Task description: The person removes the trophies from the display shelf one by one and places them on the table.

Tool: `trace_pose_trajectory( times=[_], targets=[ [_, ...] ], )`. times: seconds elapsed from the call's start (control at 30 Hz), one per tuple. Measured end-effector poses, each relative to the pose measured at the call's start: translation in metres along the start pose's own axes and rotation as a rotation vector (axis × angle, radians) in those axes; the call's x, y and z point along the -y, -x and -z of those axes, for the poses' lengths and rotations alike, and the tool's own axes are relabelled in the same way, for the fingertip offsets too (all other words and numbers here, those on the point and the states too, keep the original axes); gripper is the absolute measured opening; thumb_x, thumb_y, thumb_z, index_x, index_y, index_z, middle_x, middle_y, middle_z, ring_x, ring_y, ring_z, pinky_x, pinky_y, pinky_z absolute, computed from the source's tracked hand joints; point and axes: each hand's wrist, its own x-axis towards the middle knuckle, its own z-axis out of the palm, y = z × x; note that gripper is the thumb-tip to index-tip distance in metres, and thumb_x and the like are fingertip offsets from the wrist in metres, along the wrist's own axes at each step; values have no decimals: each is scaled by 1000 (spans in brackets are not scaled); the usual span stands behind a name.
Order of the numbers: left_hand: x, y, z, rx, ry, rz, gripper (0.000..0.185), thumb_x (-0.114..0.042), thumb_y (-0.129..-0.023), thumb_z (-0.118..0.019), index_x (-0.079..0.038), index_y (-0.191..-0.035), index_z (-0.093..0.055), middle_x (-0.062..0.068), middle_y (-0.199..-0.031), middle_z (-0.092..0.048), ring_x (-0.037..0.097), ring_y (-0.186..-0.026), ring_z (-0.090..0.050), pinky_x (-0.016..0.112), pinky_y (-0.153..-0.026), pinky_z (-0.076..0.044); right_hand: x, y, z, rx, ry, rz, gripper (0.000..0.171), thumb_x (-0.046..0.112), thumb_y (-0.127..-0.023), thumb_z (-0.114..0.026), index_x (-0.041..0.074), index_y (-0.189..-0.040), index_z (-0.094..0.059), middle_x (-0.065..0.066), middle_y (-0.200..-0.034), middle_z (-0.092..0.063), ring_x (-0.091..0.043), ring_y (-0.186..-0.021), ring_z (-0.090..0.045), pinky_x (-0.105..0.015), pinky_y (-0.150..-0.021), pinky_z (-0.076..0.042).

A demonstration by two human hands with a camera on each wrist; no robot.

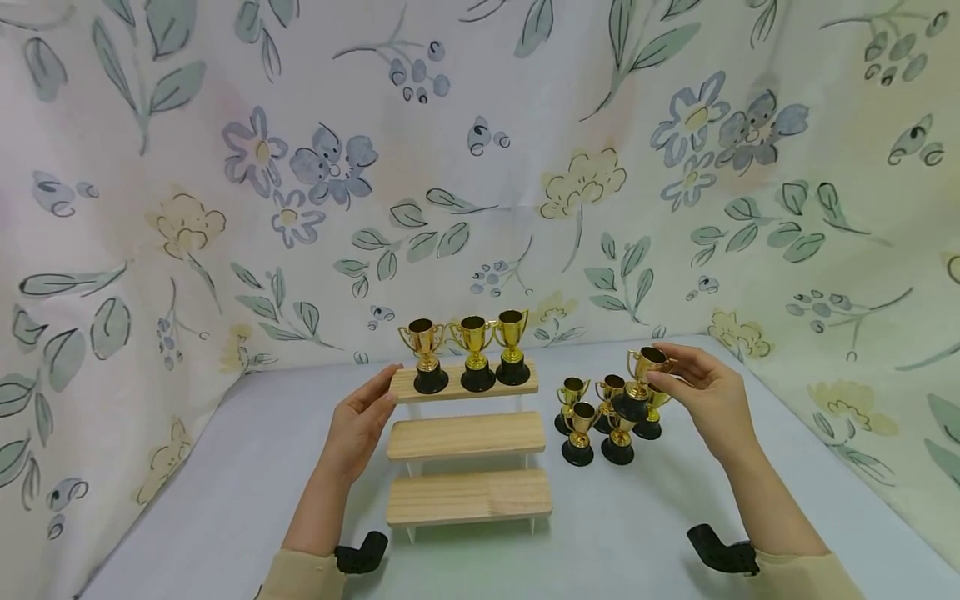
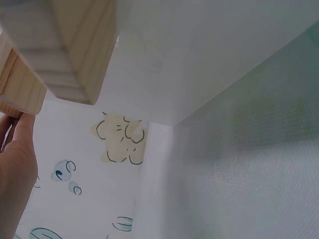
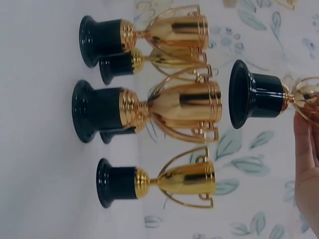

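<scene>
The trophy [image 1: 643,377] you have in your right hand [image 1: 708,398] is pinched by its gold cup, lifted clear of the worktop [image 1: 225,500] and tilted, its black base hanging just above the cluster of trophies [image 1: 603,417] on the right of the stepped wooden stand [image 1: 467,442]. That is where the risk looks greatest to me: the base is very near the cups below it, and a small dip could knock one over and set its close neighbours toppling. A fingertip grip on a smooth cup may also let the trophy swing or slip.

Your left hand [image 1: 360,425] lies with straight fingers against the left end of the stand's top step, not wrapped round it. Three trophies [image 1: 467,350] stand in a row on that step, filling most of its length. Push too hard there and the stand could slide or rock, shaking that row. The two lower steps are bare.
</scene>
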Motion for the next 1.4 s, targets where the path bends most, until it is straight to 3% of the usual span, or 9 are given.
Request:
trace_pose_trajectory(
  times=[0.3,0.5,0.73,1.13,1.4],
  targets=[
    [1,0,1,5,-9,-2,58,-11,-100,-56,-2,-153,-33,-18,-139,-53,-10,-126,-53,9,-107,-43,-9,2,15,-35,-66,-1,44,8,-88,-73,3,-131,-62,23,-105,-69,6,-92,-63,-5,-79,-54],
    [0,0,1,5,-14,3,59,-11,-100,-56,-2,-153,-33,-17,-140,-52,-10,-126,-52,9,-107,-42,-15,2,21,-57,-29,-18,45,9,-88,-74,6,-131,-62,23,-104,-68,8,-91,-64,-5,-78,-54],
    [2,-1,1,3,-16,4,58,-11,-100,-56,-3,-153,-33,-17,-141,-51,-10,-126,-52,9,-107,-42,-22,2,30,-61,-92,-19,44,5,-87,-74,5,-129,-64,21,-101,-70,6,-90,-65,-5,-78,-54],
    [0,0,-1,15,-29,11,60,-13,-101,-56,-4,-154,-31,9,-162,-30,-12,-127,-49,7,-108,-41,-28,3,40,-85,-109,-11,44,3,-87,-73,7,-130,-64,22,-107,-69,8,-91,-65,-3,-78,-53],
    [0,1,0,18,-19,-2,60,-13,-101,-56,-3,-154,-31,2,-157,-38,-11,-127,-50,8,-108,-41,-31,5,44,-52,-135,-24,43,2,-87,-72,7,-129,-64,22,-108,-69,7,-91,-64,-4,-78,-54]
  ],
)
